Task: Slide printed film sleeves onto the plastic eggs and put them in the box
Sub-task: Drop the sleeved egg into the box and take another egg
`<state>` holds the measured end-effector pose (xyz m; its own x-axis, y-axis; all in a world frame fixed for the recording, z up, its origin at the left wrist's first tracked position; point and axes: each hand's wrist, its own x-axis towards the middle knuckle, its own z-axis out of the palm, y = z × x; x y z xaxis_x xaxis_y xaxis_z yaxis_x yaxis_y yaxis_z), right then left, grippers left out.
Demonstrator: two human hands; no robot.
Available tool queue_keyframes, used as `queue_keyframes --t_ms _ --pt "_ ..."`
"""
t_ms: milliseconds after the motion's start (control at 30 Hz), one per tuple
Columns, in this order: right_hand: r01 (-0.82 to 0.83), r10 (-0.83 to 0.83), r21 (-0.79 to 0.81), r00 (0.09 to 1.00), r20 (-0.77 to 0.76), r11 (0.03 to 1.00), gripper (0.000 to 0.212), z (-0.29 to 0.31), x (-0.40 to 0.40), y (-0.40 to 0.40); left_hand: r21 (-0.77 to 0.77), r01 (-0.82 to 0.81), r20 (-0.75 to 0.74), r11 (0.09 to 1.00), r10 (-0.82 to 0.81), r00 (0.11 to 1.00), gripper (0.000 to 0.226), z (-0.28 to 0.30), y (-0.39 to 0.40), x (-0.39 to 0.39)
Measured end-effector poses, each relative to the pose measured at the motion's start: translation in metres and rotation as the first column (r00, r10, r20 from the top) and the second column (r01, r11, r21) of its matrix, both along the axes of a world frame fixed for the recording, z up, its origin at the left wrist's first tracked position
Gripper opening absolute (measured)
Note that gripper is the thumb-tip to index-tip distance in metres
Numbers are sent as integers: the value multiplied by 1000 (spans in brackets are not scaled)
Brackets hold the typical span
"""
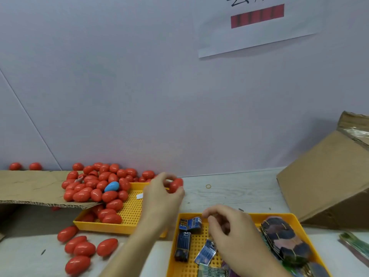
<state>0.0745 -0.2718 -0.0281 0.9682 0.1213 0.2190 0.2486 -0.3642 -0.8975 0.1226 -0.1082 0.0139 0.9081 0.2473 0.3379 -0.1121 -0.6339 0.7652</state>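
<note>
Cardboard box (329, 176) cut off at the right edge, opening out of sight. Sleeve stack (287, 242) and yellow tray (295, 218) clipped by the bottom edge. Print on the blue sleeves (190, 224) too small to read. Wall sheet (257, 27) cropped at top, characters incomplete.

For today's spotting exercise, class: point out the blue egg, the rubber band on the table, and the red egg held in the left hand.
blue egg (111, 186), head view, middle of its shell.
rubber band (208, 186), head view, on its ring.
red egg (176, 184) in the left hand (159, 193), head view, exposed side.
</note>
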Motion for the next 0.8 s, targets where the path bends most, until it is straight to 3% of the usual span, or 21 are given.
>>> queue_keyframes --t_ms 100,200,433,533,800 --pt "74 -66 149 996 -54 986 20 3 -1 -1 -351 128 27 928 -126 992 17 -7 -36 -30" --pt "71 -42 274 993 -110 959 17 6 0 1 -445 161 98 881 -131 986 19 -20 -57 -49" --pt "53 51 473 978 -204 879 36 8 5 2 -479 279 135 832 -244 960 28 -31 -50 -42" --pt "-1 107 517 979 -176 856 42 8 8 3 -432 310 175 847 -258 950 29 -32 -43 -36" --pt "-81 117 451 992 -51 889 33 0 9 4 -275 319 251 907 -253 934 33 -40 -43 -33"
